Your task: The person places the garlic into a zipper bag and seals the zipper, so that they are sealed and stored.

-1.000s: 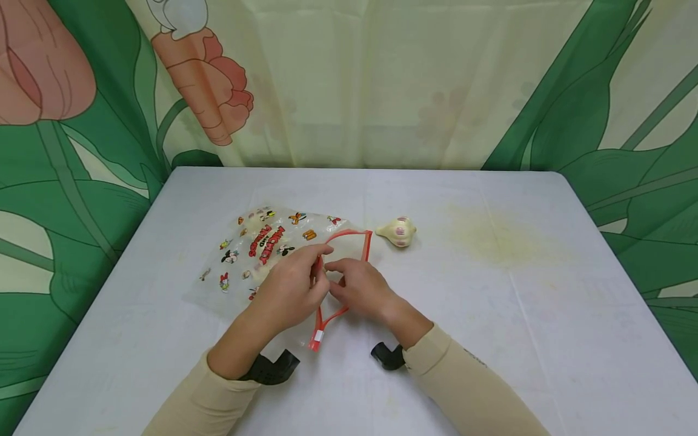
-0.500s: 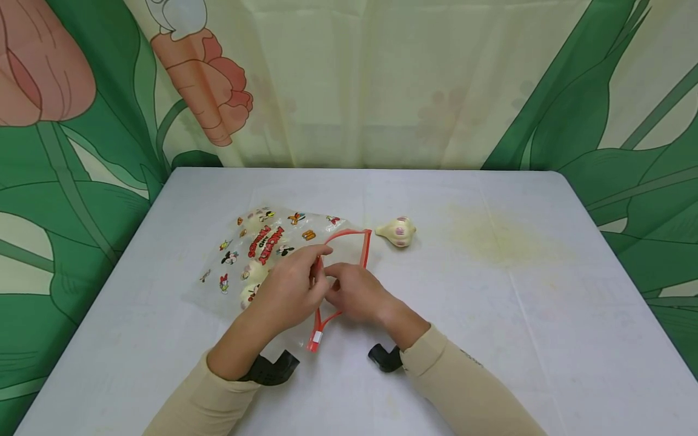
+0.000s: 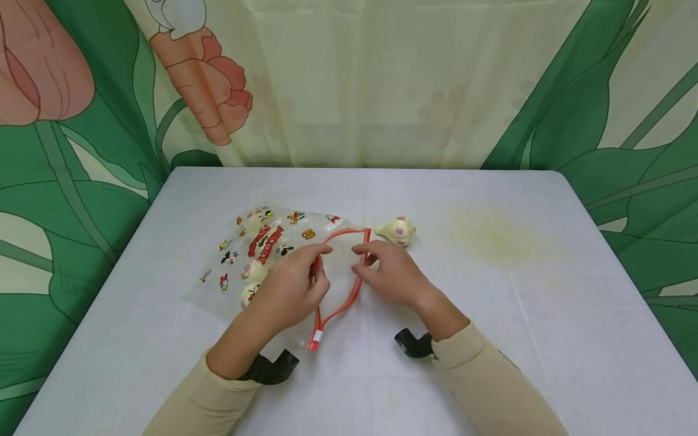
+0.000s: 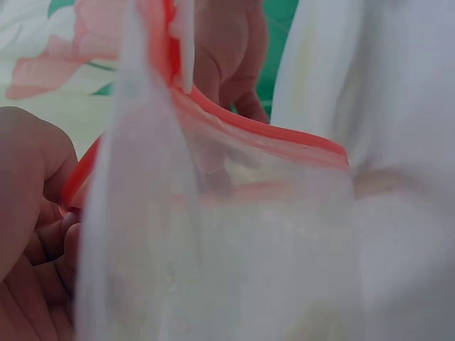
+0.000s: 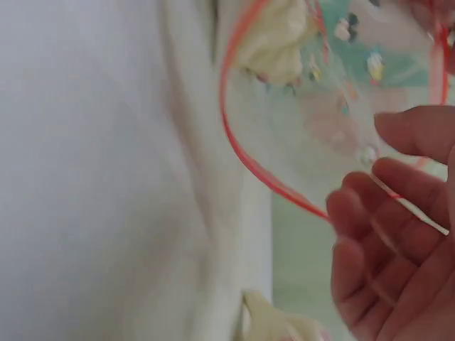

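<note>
Left hand resting near the middle of the table, forearm angled in from the near left, fingers curled and pinching the left side of the red zip rim of a clear printed zip bag; thumb and curled fingers seen close against that rim in the left wrist view. Right hand just to the right, forearm coming in from the near right, fingers loosely bent and touching the right side of the same rim; grip there not clear, only fingertips against the red strip in the right wrist view. Mouth of the bag pulled wide into a loop between the two hands. Bag lying flat on the table left of centre, transparent, printed with small cartoon figures and red lettering, pale rounded lumps showing through the plastic. Cream garlic bulb lying on the table just beyond the far right corner of the bag's mouth, apart from both hands.
</note>
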{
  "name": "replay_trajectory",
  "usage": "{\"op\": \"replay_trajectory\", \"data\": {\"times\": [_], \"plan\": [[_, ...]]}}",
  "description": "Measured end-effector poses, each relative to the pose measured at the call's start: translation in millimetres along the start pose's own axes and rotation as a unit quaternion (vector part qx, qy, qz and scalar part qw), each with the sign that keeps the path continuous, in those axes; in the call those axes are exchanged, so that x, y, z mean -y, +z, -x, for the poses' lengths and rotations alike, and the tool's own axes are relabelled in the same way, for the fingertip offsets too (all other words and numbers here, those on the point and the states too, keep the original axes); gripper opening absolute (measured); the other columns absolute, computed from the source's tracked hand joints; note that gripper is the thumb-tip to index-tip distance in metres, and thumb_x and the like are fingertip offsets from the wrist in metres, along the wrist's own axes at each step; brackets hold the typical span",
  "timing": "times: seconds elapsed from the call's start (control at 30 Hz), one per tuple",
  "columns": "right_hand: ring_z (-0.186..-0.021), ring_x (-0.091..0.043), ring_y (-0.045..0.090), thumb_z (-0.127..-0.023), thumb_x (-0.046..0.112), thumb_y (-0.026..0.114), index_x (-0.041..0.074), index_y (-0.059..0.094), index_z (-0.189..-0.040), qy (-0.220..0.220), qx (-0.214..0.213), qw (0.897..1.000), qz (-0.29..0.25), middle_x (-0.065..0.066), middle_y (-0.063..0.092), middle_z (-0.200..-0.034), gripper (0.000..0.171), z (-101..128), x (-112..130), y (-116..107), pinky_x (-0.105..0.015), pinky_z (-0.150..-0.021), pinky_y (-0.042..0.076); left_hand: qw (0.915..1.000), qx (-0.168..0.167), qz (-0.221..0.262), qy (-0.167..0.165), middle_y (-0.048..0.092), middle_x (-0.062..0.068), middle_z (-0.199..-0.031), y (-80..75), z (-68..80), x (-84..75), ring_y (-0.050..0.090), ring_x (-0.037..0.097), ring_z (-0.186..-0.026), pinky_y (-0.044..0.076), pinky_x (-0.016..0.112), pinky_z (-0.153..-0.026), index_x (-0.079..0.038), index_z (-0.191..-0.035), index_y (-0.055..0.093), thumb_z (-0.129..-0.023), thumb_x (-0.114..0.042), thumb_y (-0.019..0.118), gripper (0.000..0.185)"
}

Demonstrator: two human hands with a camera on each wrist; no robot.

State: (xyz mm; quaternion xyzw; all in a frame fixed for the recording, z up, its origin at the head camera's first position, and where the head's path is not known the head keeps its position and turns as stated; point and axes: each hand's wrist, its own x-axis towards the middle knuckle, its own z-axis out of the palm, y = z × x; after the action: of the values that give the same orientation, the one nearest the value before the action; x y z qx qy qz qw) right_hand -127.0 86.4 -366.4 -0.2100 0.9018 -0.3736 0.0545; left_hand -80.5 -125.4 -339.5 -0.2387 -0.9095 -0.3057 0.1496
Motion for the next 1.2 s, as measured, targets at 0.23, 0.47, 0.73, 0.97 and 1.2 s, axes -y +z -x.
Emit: {"op": "replay_trajectory", "data": {"times": [0.23, 0.47, 0.73, 0.97, 1.2], "plan": [[-0.113, -0.03, 0.06, -0.094, 0.023, 0.067, 0.005, 0.066, -0.13, 0.073, -0.067, 0.994, 0.053, -0.011, 0.065, -0.128, 0.04, -6.3, -18.1, -32.2, -0.048, -0.092, 0.049, 1.0, 0.001, 0.002, -0.002, 0.065, 0.007, -0.097, 0.2, 0.2, -0.1, 0.05, 0.011, -0.069, 0.048, 0.024, -0.06, 0.003, -0.117, 0.067, -0.087, -0.001, 0.059, 0.031], [-0.132, -0.037, 0.045, -0.095, 0.02, 0.064, 0.002, 0.062, -0.133, 0.095, -0.092, 0.989, 0.067, -0.017, 0.057, -0.137, 0.042, -19.5, -40.5, -48.3, -0.053, -0.109, 0.034, 1.0, 0.003, 0.003, -0.006, 0.067, 0.007, -0.1, 0.5, 0.3, 0.1, 0.051, 0.011, -0.071, 0.049, 0.024, -0.061, 0.002, -0.117, 0.067, -0.088, -0.002, 0.059, 0.031], [-0.134, -0.036, 0.043, -0.095, 0.023, 0.062, 0.005, 0.058, -0.139, 0.121, -0.066, 0.989, 0.053, -0.016, 0.053, -0.143, 0.048, -27.1, -46.7, -46.9, -0.052, -0.11, 0.033, 1.0, 0.003, 0.007, -0.005, 0.067, 0.008, -0.101, 0.2, -0.2, 0.7, 0.052, 0.011, -0.071, 0.049, 0.025, -0.062, 0.003, -0.117, 0.066, -0.087, -0.001, 0.058, 0.031], [-0.135, -0.035, 0.045, -0.095, 0.022, 0.058, 0.006, 0.058, -0.14, 0.124, -0.05, 0.99, 0.053, -0.014, 0.053, -0.145, 0.048, -31.1, -55.3, -46.3, -0.05, -0.109, 0.034, 0.9996, 0.014, 0.013, -0.021, 0.066, 0.007, -0.1, -1.6, 0.0, -0.9, 0.052, 0.011, -0.071, 0.05, 0.025, -0.062, 0.002, -0.118, 0.066, -0.088, -0.001, 0.058, 0.032], [-0.136, -0.035, 0.043, -0.095, 0.02, 0.059, 0.005, 0.06, -0.138, 0.127, -0.051, 0.989, 0.048, -0.015, 0.053, -0.144, 0.047, -26.9, -62.3, -51.0, -0.05, -0.11, 0.033, 0.9995, 0.016, 0.012, -0.026, 0.065, 0.006, -0.099, -2.5, 0.1, -1.1, 0.052, 0.011, -0.07, 0.049, 0.025, -0.061, 0.002, -0.119, 0.066, -0.089, -0.002, 0.058, 0.032]]}}
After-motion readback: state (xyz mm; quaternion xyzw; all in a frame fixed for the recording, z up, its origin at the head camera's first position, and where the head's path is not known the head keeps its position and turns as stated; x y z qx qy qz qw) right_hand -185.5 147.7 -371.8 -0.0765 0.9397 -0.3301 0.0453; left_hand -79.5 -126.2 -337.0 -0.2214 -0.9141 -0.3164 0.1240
